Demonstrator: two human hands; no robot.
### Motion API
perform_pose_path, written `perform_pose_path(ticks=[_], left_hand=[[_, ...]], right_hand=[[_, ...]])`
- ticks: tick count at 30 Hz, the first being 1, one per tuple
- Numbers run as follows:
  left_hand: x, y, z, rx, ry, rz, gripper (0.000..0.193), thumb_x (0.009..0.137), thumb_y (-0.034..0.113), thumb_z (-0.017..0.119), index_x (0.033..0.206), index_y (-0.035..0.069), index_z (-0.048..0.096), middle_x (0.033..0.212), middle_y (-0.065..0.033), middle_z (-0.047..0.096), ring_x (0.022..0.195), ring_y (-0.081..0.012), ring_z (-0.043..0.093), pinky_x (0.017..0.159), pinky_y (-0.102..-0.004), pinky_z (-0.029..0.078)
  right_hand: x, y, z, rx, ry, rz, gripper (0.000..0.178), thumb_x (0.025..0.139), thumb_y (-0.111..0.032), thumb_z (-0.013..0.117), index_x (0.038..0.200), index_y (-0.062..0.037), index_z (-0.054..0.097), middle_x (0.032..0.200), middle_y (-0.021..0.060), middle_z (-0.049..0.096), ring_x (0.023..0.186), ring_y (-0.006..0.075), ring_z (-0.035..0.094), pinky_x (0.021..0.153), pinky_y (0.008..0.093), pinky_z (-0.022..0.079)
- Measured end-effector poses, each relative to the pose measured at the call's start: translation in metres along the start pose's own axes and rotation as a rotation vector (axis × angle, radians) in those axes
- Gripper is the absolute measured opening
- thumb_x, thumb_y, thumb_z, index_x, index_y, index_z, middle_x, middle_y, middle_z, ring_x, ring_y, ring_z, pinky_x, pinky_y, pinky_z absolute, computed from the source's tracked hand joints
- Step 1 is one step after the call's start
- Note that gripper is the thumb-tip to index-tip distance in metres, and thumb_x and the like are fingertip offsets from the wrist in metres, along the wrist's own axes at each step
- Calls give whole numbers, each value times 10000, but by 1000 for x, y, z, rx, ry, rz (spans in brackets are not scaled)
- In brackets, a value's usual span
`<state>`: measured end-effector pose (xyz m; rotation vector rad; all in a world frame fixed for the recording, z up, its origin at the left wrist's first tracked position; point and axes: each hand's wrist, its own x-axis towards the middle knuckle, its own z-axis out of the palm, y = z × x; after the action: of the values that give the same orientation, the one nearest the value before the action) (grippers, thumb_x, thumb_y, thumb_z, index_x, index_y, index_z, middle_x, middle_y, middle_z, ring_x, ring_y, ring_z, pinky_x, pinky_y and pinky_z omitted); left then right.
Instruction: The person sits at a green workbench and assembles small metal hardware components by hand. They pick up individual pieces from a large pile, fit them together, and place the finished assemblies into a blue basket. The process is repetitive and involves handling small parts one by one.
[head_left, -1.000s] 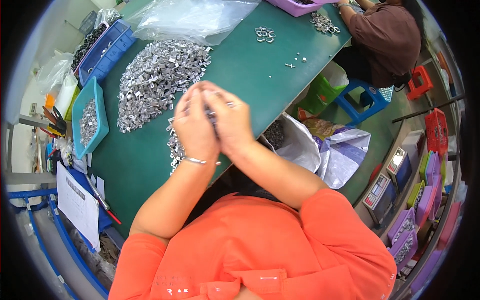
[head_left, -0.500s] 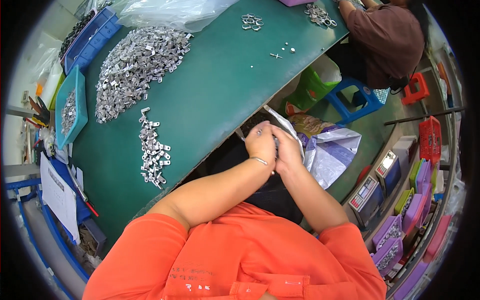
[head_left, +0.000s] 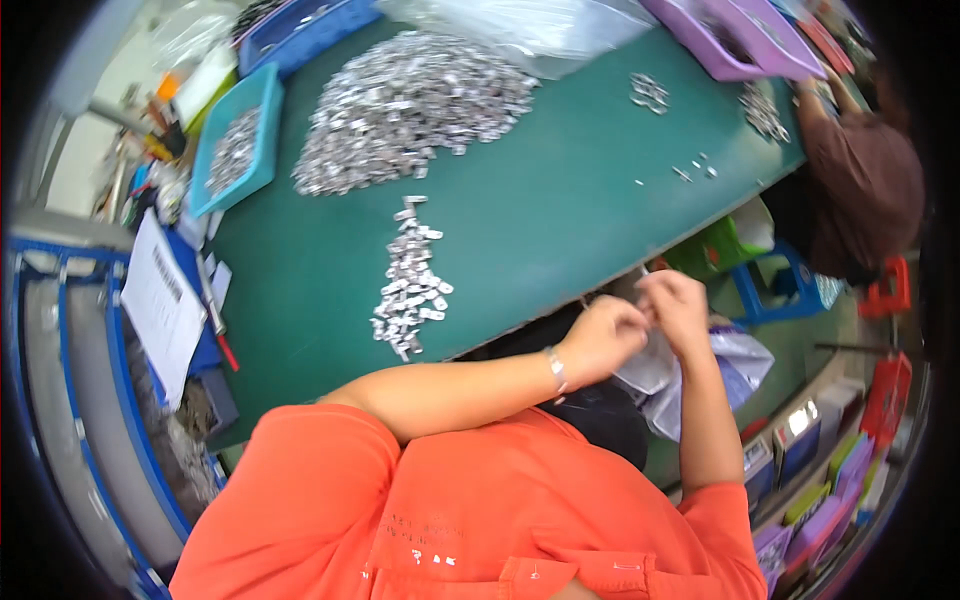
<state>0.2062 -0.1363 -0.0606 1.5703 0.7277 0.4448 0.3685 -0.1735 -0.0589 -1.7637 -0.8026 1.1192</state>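
Note:
Just past the table's near edge, over the white-and-purple sack (head_left: 745, 368), my two hands meet. My left hand (head_left: 603, 340), with a bracelet at the wrist, has its fingers curled inward. Close beside it, my right hand (head_left: 678, 310) is also closed, thumb and fingers pinched together. Whatever lies between the fingertips is too small and blurred to name. Left of my hands, a narrow strip of small silvery bent metal tabs (head_left: 412, 280) lies on the green table (head_left: 540, 220). Behind that rises a big heap of similar metal tabs (head_left: 410, 110).
A turquoise bin (head_left: 268, 140) of metal parts, a blue crate (head_left: 310, 40) and clear plastic sheeting (head_left: 540, 30) line the back left. Metal rings (head_left: 648, 93) and a purple basket (head_left: 735, 40) are far right. A person in brown (head_left: 865, 195) works beyond a blue stool (head_left: 780, 290).
My hands, clasped together over the sack before, have separated slightly, with fingers pinched near each other. The view has swung left, so the table appears shifted right.

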Motion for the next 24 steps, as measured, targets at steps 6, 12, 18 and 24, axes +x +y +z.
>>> perform_pose_path(ticks=[6, 12, 18, 24], left_hand=[[-83, 45, -140, 775, 392, 490, 960, 615, 439, 830, 1324, -20, 375, 1306, -206, 408, 1216, -370, 393, 1018, -451, 330], [-137, -3, -177, 1004, 392, -54, 1277, 643, 502, 785, 1420, -94, -34, 1480, -327, 46, 1394, -454, 75, 1104, -550, 132], [-110, -12, -181, 669, 600, 41, 792, 927, 293, 516, 1431, -91, 40, 1483, -290, 145, 1383, -432, 165, 1117, -474, 171], [-69, -11, -186, -294, 808, 188, 554, 1004, 314, 371, 1386, -55, 215, 1423, -237, 286, 1336, -322, 283, 1108, -399, 236]], right_hand=[[8, -88, 86, -344, -358, -934, 621, 728, -230, 765, 1245, -2, 509, 1357, 199, 448, 1257, 348, 434, 1028, 409, 364], [78, -105, 193, -610, -693, -1286, 1227, 503, -627, 779, 1379, 69, 277, 1422, 291, 296, 1321, 440, 296, 1093, 487, 254], [29, -102, 210, -584, -788, -1367, 1210, 474, -592, 794, 1318, 126, 307, 1300, 297, 400, 1227, 447, 387, 1063, 500, 300], [13, -92, 233, -503, -492, -1301, 727, 625, -237, 739, 1248, 12, 459, 1233, 186, 484, 1135, 384, 468, 894, 469, 398]])
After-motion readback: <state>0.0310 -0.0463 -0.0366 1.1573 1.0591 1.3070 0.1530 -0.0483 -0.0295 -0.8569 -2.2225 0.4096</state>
